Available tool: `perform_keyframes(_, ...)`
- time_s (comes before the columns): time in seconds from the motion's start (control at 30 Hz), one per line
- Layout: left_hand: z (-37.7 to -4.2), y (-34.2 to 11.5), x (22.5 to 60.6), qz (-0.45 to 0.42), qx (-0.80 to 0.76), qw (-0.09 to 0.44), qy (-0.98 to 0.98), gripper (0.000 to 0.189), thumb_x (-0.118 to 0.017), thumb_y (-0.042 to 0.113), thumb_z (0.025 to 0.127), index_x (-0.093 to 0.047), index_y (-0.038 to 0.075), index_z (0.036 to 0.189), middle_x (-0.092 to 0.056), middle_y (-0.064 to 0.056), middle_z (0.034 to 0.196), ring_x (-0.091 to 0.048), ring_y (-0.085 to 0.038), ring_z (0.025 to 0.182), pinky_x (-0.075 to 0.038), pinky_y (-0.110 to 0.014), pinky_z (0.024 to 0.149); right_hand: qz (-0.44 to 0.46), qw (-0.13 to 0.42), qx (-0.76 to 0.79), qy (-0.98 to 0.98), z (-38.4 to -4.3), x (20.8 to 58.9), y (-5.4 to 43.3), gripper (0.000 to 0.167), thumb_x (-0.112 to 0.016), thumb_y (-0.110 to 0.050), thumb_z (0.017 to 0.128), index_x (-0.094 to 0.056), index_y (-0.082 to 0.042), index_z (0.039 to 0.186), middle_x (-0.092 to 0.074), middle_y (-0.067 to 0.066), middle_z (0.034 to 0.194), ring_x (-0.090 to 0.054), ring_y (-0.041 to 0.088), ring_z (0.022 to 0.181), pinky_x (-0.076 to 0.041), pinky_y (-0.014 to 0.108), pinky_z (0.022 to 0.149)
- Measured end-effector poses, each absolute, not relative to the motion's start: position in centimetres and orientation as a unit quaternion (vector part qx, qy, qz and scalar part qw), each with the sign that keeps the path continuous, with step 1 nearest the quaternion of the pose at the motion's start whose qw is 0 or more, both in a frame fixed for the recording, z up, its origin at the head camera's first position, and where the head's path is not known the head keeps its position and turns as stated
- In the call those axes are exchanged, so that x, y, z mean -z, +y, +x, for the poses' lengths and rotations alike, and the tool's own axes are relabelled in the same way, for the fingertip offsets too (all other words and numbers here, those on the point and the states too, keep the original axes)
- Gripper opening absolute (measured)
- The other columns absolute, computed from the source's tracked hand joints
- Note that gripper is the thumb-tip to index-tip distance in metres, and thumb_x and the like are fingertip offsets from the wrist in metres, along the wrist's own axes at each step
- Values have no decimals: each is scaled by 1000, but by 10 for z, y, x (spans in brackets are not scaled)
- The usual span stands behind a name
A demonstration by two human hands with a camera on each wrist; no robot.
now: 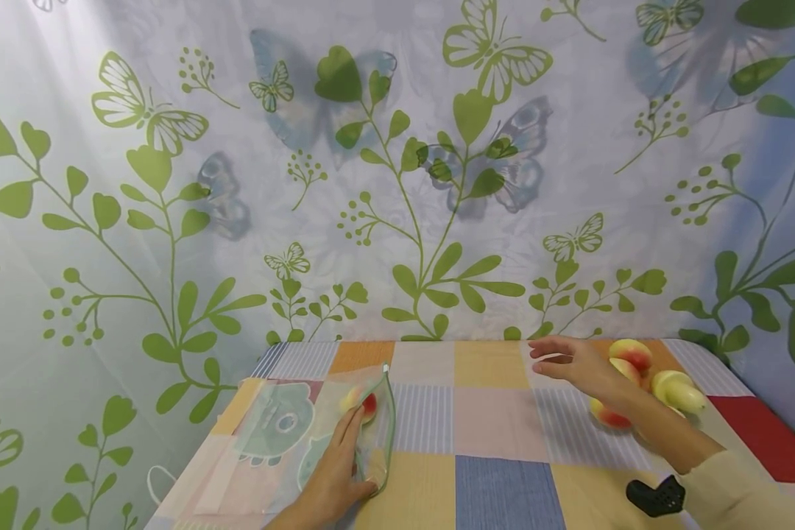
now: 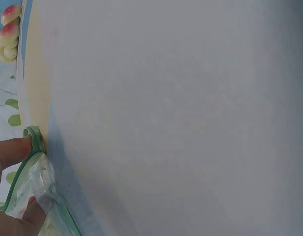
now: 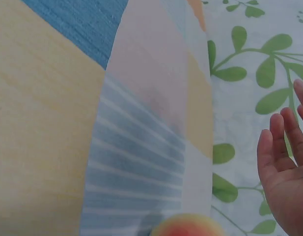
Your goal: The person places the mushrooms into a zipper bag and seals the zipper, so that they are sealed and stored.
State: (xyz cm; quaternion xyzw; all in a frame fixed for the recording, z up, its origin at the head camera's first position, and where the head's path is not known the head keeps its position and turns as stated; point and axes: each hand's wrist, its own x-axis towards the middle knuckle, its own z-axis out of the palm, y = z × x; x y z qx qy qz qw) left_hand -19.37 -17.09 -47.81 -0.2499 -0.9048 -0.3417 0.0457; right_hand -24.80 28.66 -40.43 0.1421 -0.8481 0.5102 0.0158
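A clear zip bag (image 1: 274, 449) with a green edge and printed cartoon figures lies at the table's left. Inside its mouth sits a yellow-and-red peach (image 1: 369, 406). My left hand (image 1: 334, 464) holds the bag by its mouth; in the left wrist view, fingers (image 2: 13, 150) are at the green edge with the plastic between them. My right hand (image 1: 579, 361) is raised over the table's far right, fingers extended and holding nothing. Beside its forearm are several peaches (image 1: 631, 353) and a pale yellow pear-shaped fruit (image 1: 679, 391). The right wrist view shows that palm (image 3: 293, 189) and part of a peach (image 3: 188, 227).
A patchwork cloth (image 1: 503, 486) covers the table. Behind it hangs a curtain (image 1: 397, 221) with green leaves and butterflies. A white cable loop (image 1: 155, 482) is by the left edge. A black item (image 1: 656, 496) is at the right sleeve.
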Motion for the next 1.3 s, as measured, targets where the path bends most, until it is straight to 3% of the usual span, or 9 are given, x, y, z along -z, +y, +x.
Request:
perform_keyframes(0.3,-194,-171,479,-241,322,54,-914,122,-96,0,67,-19,0,162,-22,-24,164,-42,-48,138,-49,-53,103,138,27,-513,-847,-243,408,310,51,-75,-18,97,-58,7,139,-66,20,124,-66,38,112,-60,29,88)
perform_keyframes(0.47,-194,-171,478,-242,322,54,-914,121,-96,0,67,-19,-1,162,-22,-24,163,-45,-47,136,-51,-52,102,125,28,-514,-848,-239,407,320,53,-75,-18,97,-57,9,139,-66,23,126,-66,39,113,-60,28,86)
perform_keyframes(0.7,-196,-172,476,-247,327,48,-911,121,-96,2,68,-18,-4,161,-22,-24,164,-40,-46,139,-54,-48,99,92,36,-481,-871,-230,405,336,54,-74,-25,98,-57,6,139,-66,23,127,-66,40,114,-62,37,84)
perform_keyframes(0.9,-196,-172,476,-252,341,38,-905,121,-95,3,71,-16,-3,162,-19,-22,165,-42,-49,137,-60,-38,90,78,50,-444,-891,-224,400,351,56,-73,-29,99,-57,4,142,-66,23,128,-67,38,113,-61,27,81)
perform_keyframes(1.1,-196,-172,476,-250,327,43,-910,121,-96,3,69,-17,-4,161,-21,-23,164,-39,-49,140,-53,-48,100,59,35,-429,-901,-220,398,368,61,-69,-36,101,-53,5,145,-59,28,139,-58,47,122,-61,37,82)
perform_keyframes(1.3,-195,-171,476,-243,321,47,-914,121,-96,3,69,-19,-3,161,-23,-23,163,-39,-47,140,-48,-53,105,43,36,-418,-907,-217,400,388,65,-68,-38,101,-52,8,143,-58,30,138,-52,55,125,-55,22,76)
